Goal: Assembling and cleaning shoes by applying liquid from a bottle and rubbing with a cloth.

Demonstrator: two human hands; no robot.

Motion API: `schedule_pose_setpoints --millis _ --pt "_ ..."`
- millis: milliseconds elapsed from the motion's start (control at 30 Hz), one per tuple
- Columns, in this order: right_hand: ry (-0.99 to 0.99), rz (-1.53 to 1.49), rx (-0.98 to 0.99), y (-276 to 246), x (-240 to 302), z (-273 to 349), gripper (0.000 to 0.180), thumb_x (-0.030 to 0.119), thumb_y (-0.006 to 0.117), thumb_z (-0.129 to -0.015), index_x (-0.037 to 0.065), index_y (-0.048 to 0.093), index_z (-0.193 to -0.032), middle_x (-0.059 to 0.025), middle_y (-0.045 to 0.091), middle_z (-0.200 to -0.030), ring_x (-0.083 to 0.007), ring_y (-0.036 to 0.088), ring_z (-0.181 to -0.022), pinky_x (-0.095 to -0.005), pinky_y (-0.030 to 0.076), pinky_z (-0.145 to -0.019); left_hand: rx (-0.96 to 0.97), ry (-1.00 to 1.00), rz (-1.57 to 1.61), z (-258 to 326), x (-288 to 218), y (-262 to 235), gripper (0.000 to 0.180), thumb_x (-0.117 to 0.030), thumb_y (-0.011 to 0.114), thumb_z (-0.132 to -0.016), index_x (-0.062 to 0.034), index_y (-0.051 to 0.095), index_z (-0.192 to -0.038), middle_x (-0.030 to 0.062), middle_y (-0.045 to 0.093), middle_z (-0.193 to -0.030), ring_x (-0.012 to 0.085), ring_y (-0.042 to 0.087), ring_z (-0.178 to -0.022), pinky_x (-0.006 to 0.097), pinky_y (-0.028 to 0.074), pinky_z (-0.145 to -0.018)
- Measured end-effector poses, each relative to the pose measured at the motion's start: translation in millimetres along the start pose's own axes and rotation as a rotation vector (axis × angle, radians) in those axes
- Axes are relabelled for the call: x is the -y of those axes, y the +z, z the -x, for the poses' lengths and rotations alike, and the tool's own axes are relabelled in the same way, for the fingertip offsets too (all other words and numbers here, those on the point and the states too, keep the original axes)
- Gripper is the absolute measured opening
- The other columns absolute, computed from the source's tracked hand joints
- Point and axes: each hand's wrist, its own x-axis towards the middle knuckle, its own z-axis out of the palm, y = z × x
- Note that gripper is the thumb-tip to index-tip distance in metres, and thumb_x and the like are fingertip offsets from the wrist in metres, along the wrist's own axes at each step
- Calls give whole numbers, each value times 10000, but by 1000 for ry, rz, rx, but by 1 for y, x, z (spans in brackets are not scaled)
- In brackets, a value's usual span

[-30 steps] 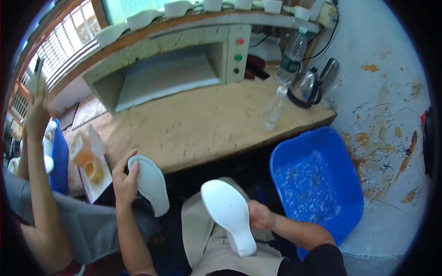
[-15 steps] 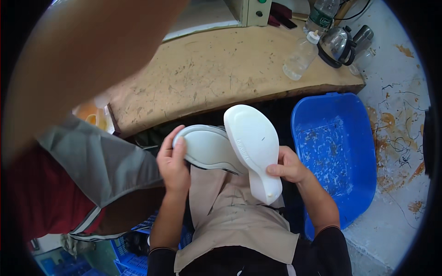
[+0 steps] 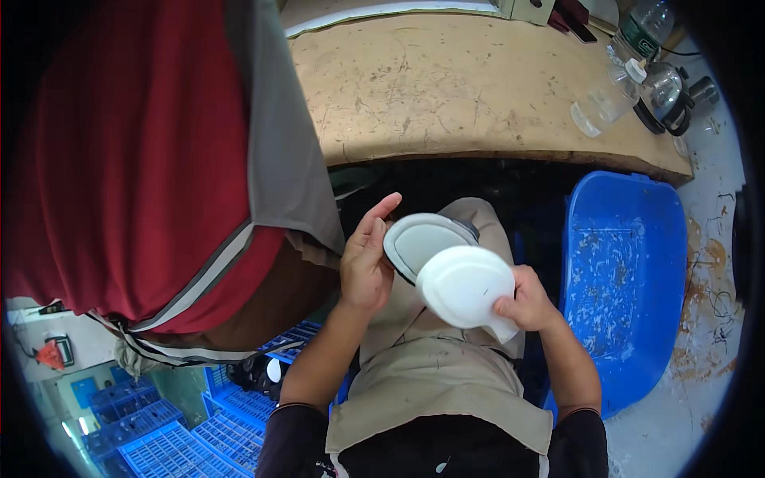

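Observation:
Over my lap, my left hand [image 3: 370, 259] holds the edge of a shoe [image 3: 414, 239], its pale underside ringed by a grey rim facing up. The index finger is stretched out past the shoe's edge. In my right hand [image 3: 526, 301] is a white shoe sole [image 3: 464, 285], pinched at its narrow part with the thumb on top. The sole is tilted and overlaps part of the shoe, hiding much of it. I cannot tell whether the two touch.
Ahead stands a paper-covered workbench [image 3: 398, 88] with a plastic bottle [image 3: 610, 95] and a kettle [image 3: 663, 95]. A blue tub [image 3: 613, 295] is at my right. Close on my left is a person in a red garment [image 3: 159, 159]. Blue crates [image 3: 183, 450] lie lower left.
The shoe and sole have tilted, so they look shorter, and the sole has come down over the shoe. The person on my left has shifted, their raised arm gone from view. My view has turned left.

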Motion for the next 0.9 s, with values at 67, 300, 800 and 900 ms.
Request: schedule_pose_setpoints --millis 67,300,800,900 --pt "-39 45 49 2 -1 -1 485 334 776 -860 -84 689 -1090 -139 740 -865 -188 653 -680 -278 536 -670 41 5 66 1 2 -2 426 -263 399 -1131 35 558 -1390 124 660 -1177 135 624 -996 248 488 -880" --pt "-37 47 25 -7 -5 -5 504 376 774 -872 -80 693 -1070 -144 737 -845 -192 655 -663 -270 529 -644 -51 -12 28 -8 2 14 359 -230 465 -1115 19 611 -1328 87 668 -1117 114 612 -954 236 484 -852" --pt "-53 134 -103 -2 -4 -29 456 355 707 -934 -84 692 -1057 -149 732 -826 -196 649 -647 -273 511 -614 -139 -8 -104 -12 4 19 352 -271 545 -1092 28 700 -1190 71 715 -1059 91 618 -903 217 494 -811" --pt "-51 146 -112 -1 -8 -31 445 341 710 -931 -86 692 -1054 -148 732 -827 -199 648 -648 -274 511 -621 -75 -22 -121 -11 4 16 354 -269 543 -1092 32 701 -1189 80 719 -1059 94 620 -902 213 495 -810"
